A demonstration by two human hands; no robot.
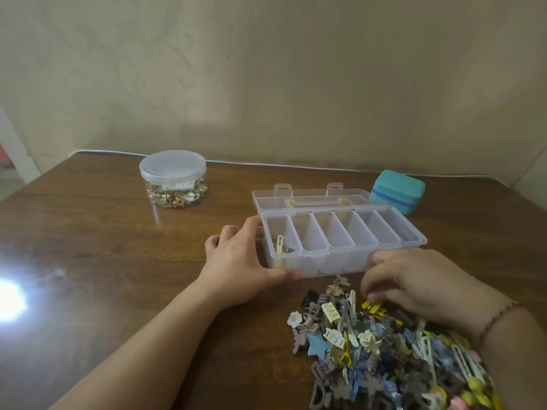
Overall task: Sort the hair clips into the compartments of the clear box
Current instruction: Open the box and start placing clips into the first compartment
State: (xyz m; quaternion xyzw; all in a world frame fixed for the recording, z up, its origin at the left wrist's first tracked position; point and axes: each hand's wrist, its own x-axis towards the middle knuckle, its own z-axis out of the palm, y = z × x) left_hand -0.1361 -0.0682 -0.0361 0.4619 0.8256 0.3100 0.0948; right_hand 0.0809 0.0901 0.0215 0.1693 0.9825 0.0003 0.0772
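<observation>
Heaped hair clips [384, 350] lie closest to us on the wooden table [103, 232]. Our right hand [420, 285] curls over the pile's far edge, fingertips seemingly pinching a yellow clip [373, 306], though blur hides the grip. Our left hand [239, 258] clasps the clear box [340, 241] by its left end; a few clips sit in its leftmost compartment [279, 241].

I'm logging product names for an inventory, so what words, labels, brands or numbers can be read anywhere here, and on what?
None can be read.
Clear box: no label or print shows.
Round tub of small trinkets: plain lid, no lettering visible.
Teal case: no marking on the sides that show.
Pile of hair clips: any print on them is too small and blurred to tell.
</observation>
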